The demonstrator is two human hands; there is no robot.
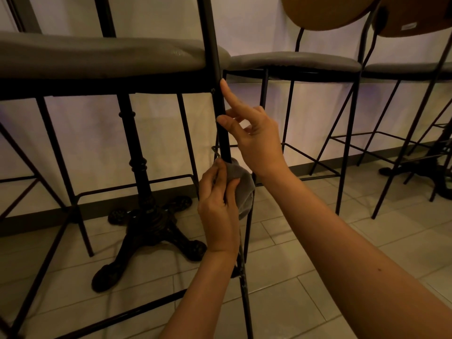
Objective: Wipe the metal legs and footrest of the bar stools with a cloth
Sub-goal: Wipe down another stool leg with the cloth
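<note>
Stool leg (221, 113) ran near-upright between both hands. Left hand (219, 209) pinched the grey cloth (243, 189) around the leg, below the right hand (254, 140), which rested loose, fingers spread, index along the leg. Left hand nearer the unwiped lower stretch.

The slim metal stool leg (221, 113) was plain black, as were the thin footrest bars (137, 184). The bunched soft cloth (242, 184) wrapped on that leg was grey. The padded stool seat (102, 55) was dull grey, the curved wooden backrest (327, 11) warm brown. The ornate cast-iron table base (149, 231) was black; the rectangular floor tiles (293, 302) were pale beige with darker grout lines.
</note>
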